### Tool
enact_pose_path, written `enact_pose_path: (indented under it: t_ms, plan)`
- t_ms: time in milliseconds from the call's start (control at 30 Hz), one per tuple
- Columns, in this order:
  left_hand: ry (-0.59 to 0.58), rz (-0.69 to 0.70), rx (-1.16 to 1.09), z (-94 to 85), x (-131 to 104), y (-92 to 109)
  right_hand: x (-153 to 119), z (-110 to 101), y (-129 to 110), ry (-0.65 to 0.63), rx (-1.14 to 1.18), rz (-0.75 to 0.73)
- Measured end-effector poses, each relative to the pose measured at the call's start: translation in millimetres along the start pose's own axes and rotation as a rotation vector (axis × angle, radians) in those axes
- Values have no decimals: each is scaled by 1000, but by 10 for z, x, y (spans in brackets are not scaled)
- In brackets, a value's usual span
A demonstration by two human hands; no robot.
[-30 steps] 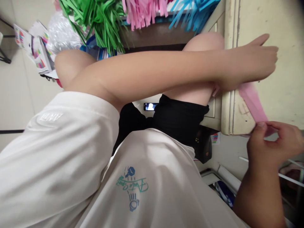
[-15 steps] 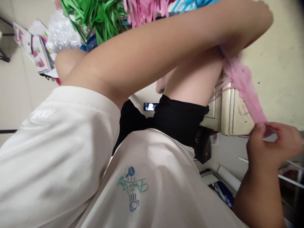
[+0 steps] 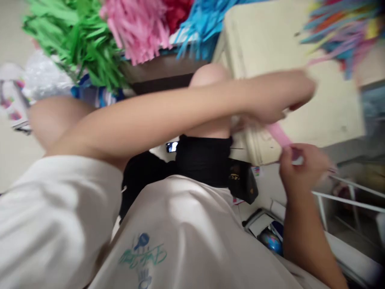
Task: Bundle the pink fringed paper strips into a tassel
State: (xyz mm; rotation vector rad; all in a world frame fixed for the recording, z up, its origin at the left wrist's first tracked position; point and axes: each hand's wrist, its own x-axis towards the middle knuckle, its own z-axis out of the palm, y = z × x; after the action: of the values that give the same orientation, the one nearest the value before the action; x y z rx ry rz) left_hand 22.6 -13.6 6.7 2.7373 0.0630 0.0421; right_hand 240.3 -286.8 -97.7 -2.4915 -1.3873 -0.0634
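Observation:
My right hand pinches one end of a pink tissue paper strip between thumb and finger. My left hand reaches across from the left, palm side down and blurred, with its fingers closed on the strip's other part. Between the two hands the paper is a short, flat, taut band. Beyond my left hand, its loose part is mostly hidden under the wrist. Both hands are over the near corner of a cream-coloured table.
Green, pink and blue tissue fringes lie across the top. A multicoloured fringe rests at the table's far right. A phone lies below, near black shorts. A white rack stands at right.
The view has shifted, bringing the multicoloured fringe and more of the table into sight. My left hand has come closer to my right, and the visible pink strip is shorter.

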Motion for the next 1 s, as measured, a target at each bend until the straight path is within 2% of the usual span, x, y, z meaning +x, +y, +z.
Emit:
enact_pose_path:
  t_ms: [33, 100, 167, 233, 433, 600, 733, 1000]
  plan:
    - [-33, 8, -7, 111, 10, 138, -68, -23, -1, -4, 8, -27]
    - [-46, 33, 21, 340, 20, 270, -169, -24, -20, 1, 17, -65]
    - [-49, 16, 45, 518, 43, 245, -227, 7, -52, 17, 30, -87]
    - [-47, 9, 56, 615, 75, 159, -263, 34, -95, 31, 53, -102]
    - [-24, -40, -6, 646, 109, -21, -307, 10, -214, 26, 123, -106]
    - [-13, -68, -30, 697, 145, -133, -255, 24, -248, 16, 129, -27]
    - [20, -126, 3, 734, 223, -141, -194, 60, -263, 17, 125, 48]
    - [-9, -150, 17, 739, 291, -117, -165, 76, -322, 21, 120, 126]
